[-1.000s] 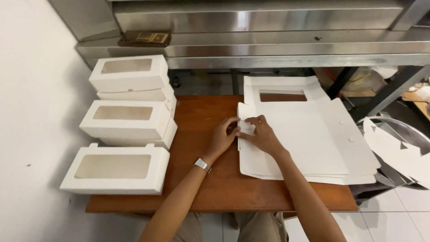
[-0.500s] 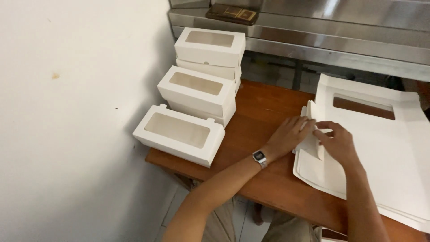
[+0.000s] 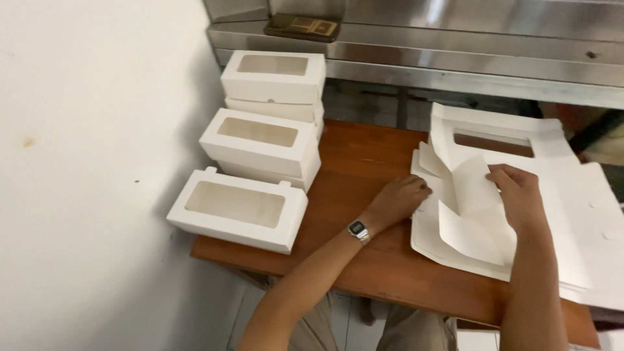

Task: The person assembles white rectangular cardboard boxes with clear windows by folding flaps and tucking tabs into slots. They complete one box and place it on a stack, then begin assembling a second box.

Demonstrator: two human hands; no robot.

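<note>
A stack of flat white cardboard box blanks (image 3: 572, 214) with window cut-outs lies on the right of the wooden table (image 3: 364, 162). My right hand (image 3: 517, 195) grips a flap of the top blank (image 3: 471, 195) and holds it lifted and folded over. My left hand (image 3: 400, 201), a wristwatch on its wrist, presses with curled fingers on the left edge of the stack. Assembled white window boxes stand to the left: a single one (image 3: 237, 208) nearest, a stacked pair (image 3: 260, 146) behind it, another pair (image 3: 273, 81) at the back.
A white wall (image 3: 84, 162) runs along the left side of the table. A stainless steel counter edge (image 3: 455, 58) crosses the back, with a dark flat object (image 3: 302, 27) lying on it. Tiled floor shows below the table's near edge.
The camera has swung left and closer. My right hand has lifted the flap up and folded it back; my left hand has stayed on the stack's left edge.
</note>
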